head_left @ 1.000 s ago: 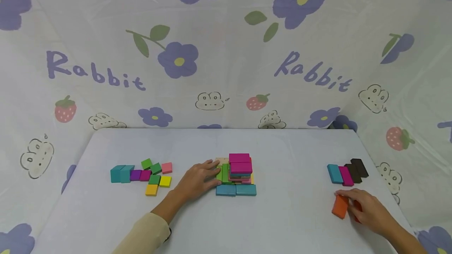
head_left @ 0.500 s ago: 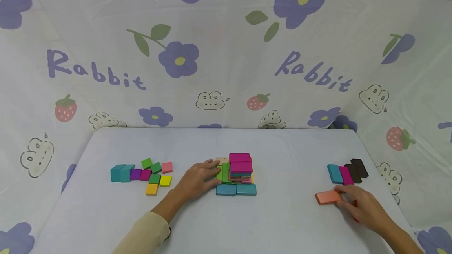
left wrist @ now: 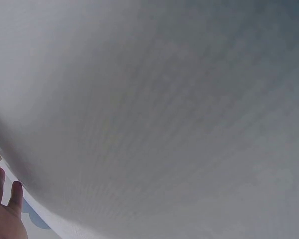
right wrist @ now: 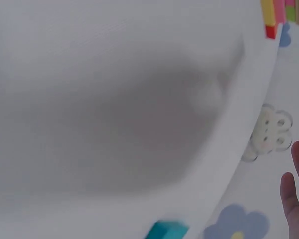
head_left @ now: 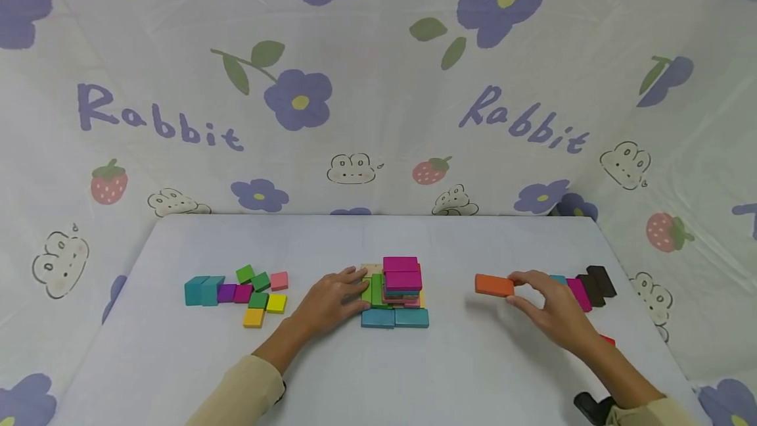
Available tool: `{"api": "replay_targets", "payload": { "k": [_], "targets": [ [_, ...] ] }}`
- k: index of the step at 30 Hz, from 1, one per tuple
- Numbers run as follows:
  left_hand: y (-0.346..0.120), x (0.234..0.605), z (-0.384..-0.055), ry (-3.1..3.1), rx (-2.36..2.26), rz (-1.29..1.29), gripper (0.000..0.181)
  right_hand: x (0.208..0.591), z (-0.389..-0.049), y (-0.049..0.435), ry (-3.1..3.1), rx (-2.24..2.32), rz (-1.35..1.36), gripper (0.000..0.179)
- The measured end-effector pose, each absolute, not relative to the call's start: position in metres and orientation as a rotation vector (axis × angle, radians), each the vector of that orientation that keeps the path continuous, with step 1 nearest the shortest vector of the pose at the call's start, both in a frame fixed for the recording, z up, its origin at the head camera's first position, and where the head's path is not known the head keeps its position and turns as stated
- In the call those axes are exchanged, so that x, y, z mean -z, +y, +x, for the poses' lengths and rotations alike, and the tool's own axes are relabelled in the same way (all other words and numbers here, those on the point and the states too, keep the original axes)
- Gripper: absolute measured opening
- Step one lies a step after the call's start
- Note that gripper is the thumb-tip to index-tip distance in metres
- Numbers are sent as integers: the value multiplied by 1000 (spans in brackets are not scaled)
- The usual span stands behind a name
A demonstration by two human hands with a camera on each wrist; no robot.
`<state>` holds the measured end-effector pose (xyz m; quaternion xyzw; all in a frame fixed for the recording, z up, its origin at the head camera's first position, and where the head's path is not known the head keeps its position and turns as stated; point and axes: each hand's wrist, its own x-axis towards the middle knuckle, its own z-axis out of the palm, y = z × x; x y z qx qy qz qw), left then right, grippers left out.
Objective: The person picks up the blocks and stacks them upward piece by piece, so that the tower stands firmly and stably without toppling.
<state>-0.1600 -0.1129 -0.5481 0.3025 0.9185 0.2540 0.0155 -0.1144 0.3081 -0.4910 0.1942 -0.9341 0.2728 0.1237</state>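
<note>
In the head view, my right hand (head_left: 550, 307) pinches one end of an orange rectangular block (head_left: 494, 284) between thumb and fingers, held above the white table with its shadow below. My left hand (head_left: 332, 301) rests at the left side of a block structure, fingers extended against its green blocks (head_left: 378, 291). Magenta blocks (head_left: 403, 275) top that structure, and two blue blocks (head_left: 394, 318) lie along its front. In the left wrist view only some fingers (left wrist: 15, 196) show. The right wrist view catches fingers (right wrist: 289, 194) at its edge, the orange block out of frame.
Small green, yellow and pink blocks lie loosely at left, beside two teal blocks (head_left: 204, 290). At right are a magenta block (head_left: 579, 294), dark brown blocks (head_left: 602, 281) and a partly covered blue one. A red block (head_left: 607, 340) peeks out behind my right wrist.
My right hand has lifted the orange block from the right side and carried it left and away from me, turning it sideways. My left hand has stayed at the structure.
</note>
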Motion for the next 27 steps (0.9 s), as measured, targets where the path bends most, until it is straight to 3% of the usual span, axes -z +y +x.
{"api": "replay_targets", "payload": {
  "k": [13,27],
  "targets": [
    [-112,550,-161,2845,-795,941,52,478,-141,227,-2682,-905,590,40],
    [-114,553,-162,2861,-787,945,52,474,-159,177,-2775,-923,621,43]
  ]
}}
